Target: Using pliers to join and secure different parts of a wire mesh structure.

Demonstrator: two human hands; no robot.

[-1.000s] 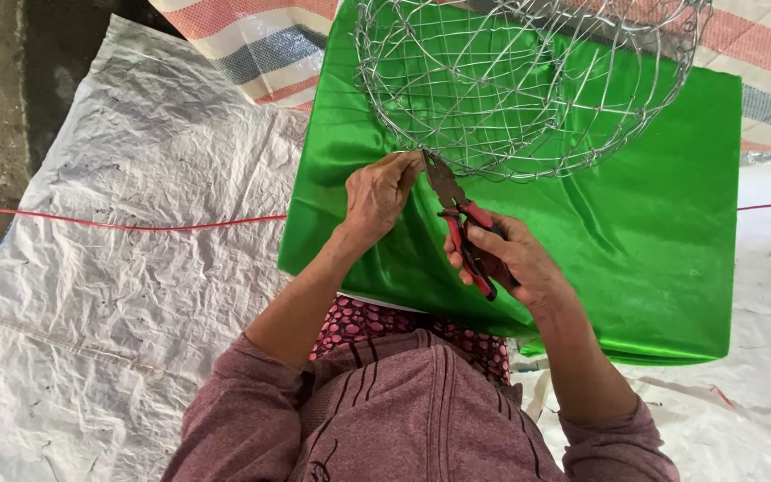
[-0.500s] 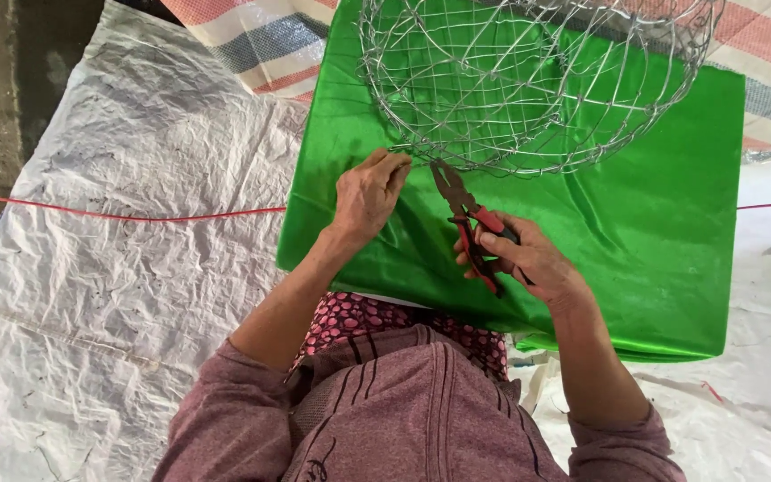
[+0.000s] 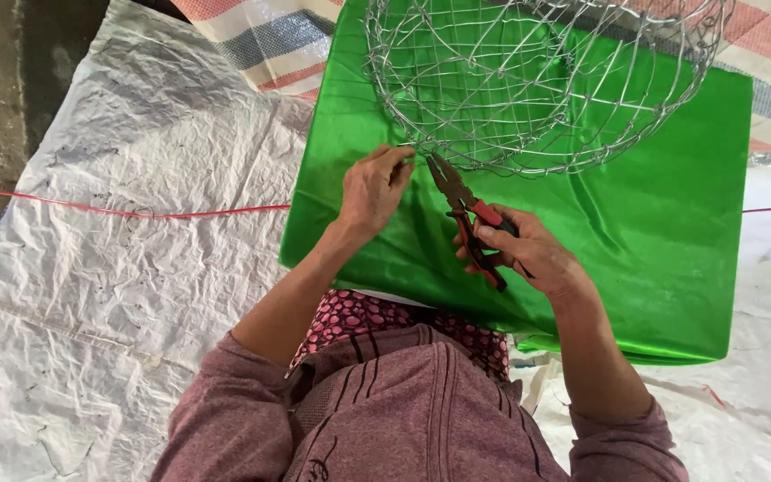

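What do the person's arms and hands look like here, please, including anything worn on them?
Both hands, the left hand and the right hand, are bare, with no gloves, rings or watch visible. The forearms are uncovered; dusty mauve knitted sleeves with thin dark stripes are pushed up to about the elbows.

A wire basket [image 3: 537, 80] sits on a sheet of cloth [image 3: 653, 232], at the far side from the person. Nearer the person, the left hand [image 3: 375, 187] rests on the cloth with its fingertips at the basket's lower rim. Just right of it, the right hand [image 3: 528, 254] grips pliers [image 3: 468, 214], whose nose points up to the same rim. The cloth lies on woven sacking [image 3: 109, 268], which a thin cord [image 3: 118, 211] crosses to the left.
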